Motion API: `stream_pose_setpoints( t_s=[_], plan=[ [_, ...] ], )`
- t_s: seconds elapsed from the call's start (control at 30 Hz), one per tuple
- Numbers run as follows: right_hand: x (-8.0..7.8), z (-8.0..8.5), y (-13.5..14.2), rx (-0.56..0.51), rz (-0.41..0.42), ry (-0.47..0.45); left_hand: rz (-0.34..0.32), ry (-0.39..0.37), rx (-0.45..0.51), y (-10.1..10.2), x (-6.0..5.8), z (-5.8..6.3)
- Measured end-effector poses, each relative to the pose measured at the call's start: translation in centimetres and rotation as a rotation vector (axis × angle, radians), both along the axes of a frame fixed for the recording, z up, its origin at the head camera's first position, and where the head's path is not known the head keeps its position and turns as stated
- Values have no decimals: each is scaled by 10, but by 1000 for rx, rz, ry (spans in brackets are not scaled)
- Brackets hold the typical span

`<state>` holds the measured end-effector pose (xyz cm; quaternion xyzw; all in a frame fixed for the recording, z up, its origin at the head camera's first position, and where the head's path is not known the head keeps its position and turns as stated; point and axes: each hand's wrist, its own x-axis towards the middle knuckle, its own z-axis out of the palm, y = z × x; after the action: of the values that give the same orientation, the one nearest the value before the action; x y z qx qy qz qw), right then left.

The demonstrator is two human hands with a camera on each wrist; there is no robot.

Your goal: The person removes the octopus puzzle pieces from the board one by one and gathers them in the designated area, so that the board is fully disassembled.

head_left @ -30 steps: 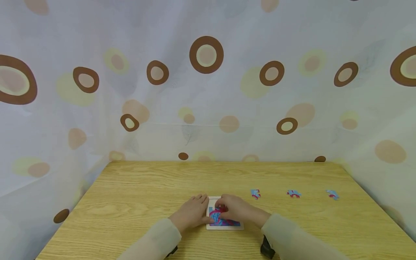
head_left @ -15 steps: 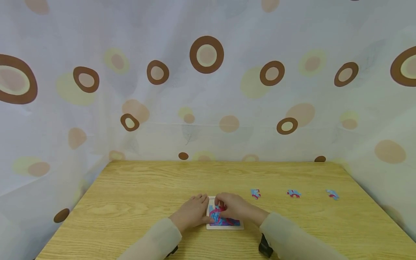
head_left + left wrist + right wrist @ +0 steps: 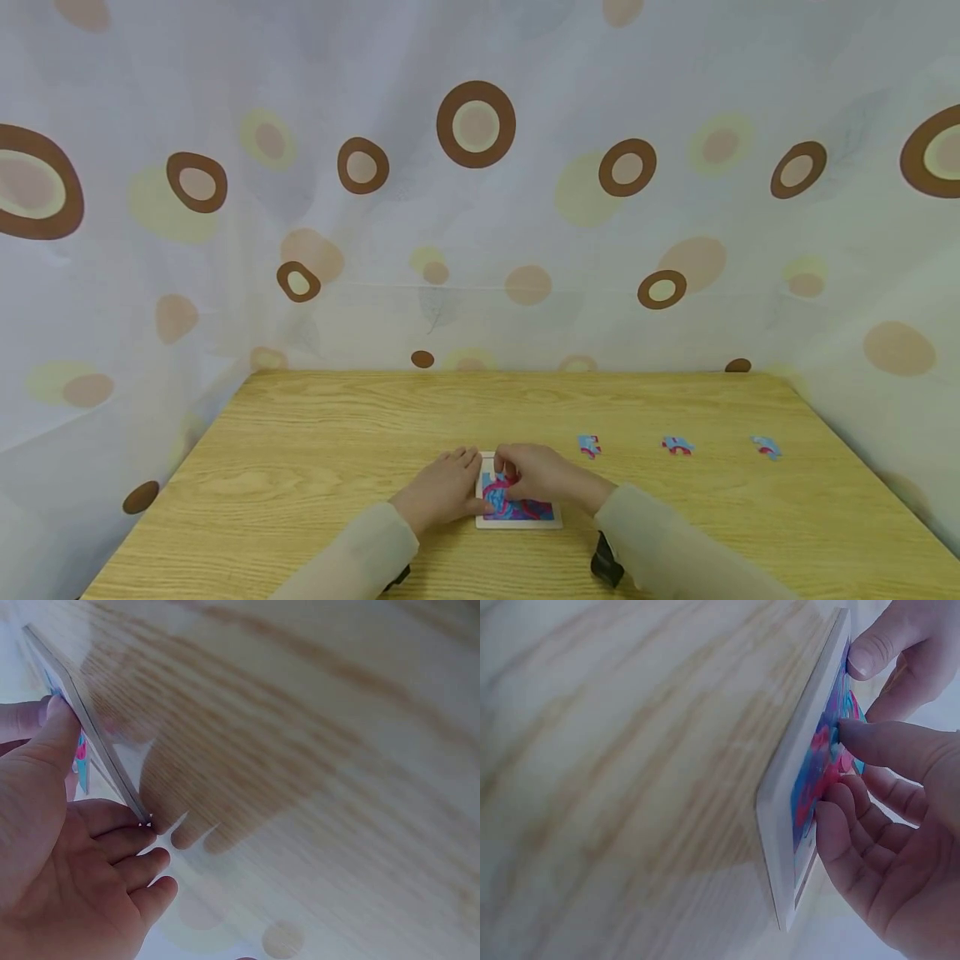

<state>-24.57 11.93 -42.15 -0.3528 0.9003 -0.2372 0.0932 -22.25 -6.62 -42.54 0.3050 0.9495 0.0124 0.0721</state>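
A small jigsaw board point(image 3: 519, 524) with a pale frame lies on the table, its picture blue, pink and purple. Along the board's left side rests my left hand point(image 3: 441, 490), fingers extended at the edge and thumb laid on the picture. My right hand point(image 3: 546, 477) reaches over the board from the right. Between its thumb and curled fingers it pinches a pink and light-blue puzzle piece point(image 3: 858, 711), which stands tilted up from the picture in the right wrist view. The fingers cover much of this piece in the head view.
To the right, three loose puzzle pieces lie in a row: a near one point(image 3: 589, 446), a middle one point(image 3: 678, 446) and a far one point(image 3: 767, 447). A patterned curtain point(image 3: 480, 325) borders the wooden table point(image 3: 337, 425) at the back and sides.
My right hand and forearm have shifted slightly left and away over the board, still pinching the piece. The left hand has kept its place, and the loose pieces lie as before.
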Motion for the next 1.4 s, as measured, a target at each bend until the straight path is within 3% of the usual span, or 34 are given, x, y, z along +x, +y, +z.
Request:
stream_pose_setpoints(
  t_s=[0.23,0.53,0.9,1.2,1.4],
  plan=[
    [1,2,1,-59,14,-68,3,5,1,0,1,2],
    [0,-3,3,-44,27,43,0,2,0,0,2,3],
    [-5,1,8,-156,0,-140,3,-3,0,-1,1,1],
    [-8,0,18,-326,-78,-369,20,-12,-8,1,1,2],
    [-8,7,41,-397,-149,-376,22,-35,-12,0,0,1]
  ],
)
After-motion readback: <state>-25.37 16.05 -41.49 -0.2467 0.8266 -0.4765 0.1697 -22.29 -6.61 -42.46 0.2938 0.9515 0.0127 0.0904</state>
